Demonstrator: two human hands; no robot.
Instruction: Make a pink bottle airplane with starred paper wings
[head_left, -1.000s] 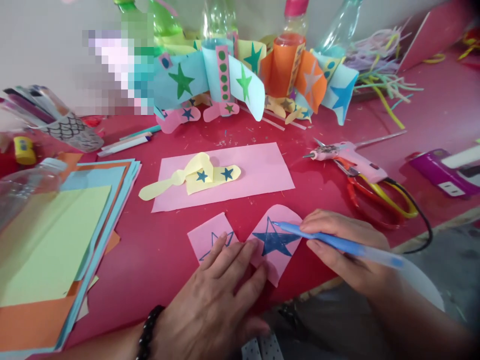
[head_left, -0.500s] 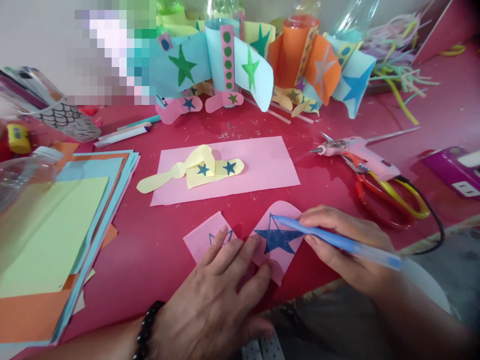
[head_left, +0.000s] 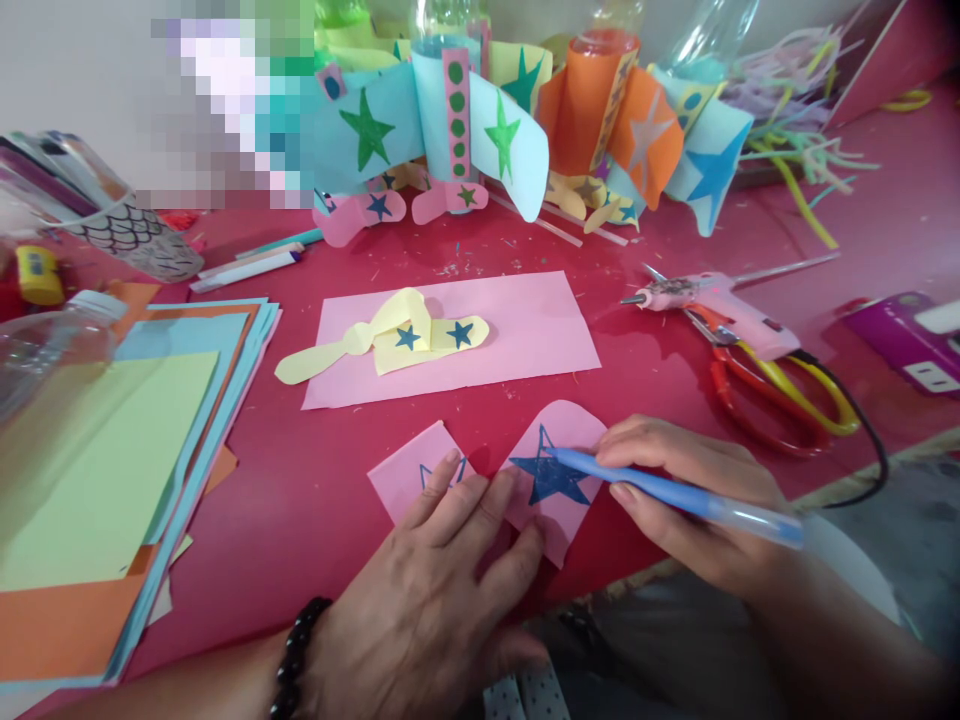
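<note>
Right hand [head_left: 690,460] now: fingers pinched around a blue marker [head_left: 660,487], tip at the outlined top point of a dark blue star [head_left: 555,480] on the rounded pink piece [head_left: 556,535]. And the left hand [head_left: 442,580], open and flat, touches that piece while partly covering the pink square [head_left: 397,475] beside it. Both lie on the red counter [head_left: 285,520], near a yellow cutout [head_left: 405,308] resting across a pink sheet [head_left: 532,330].
</note>
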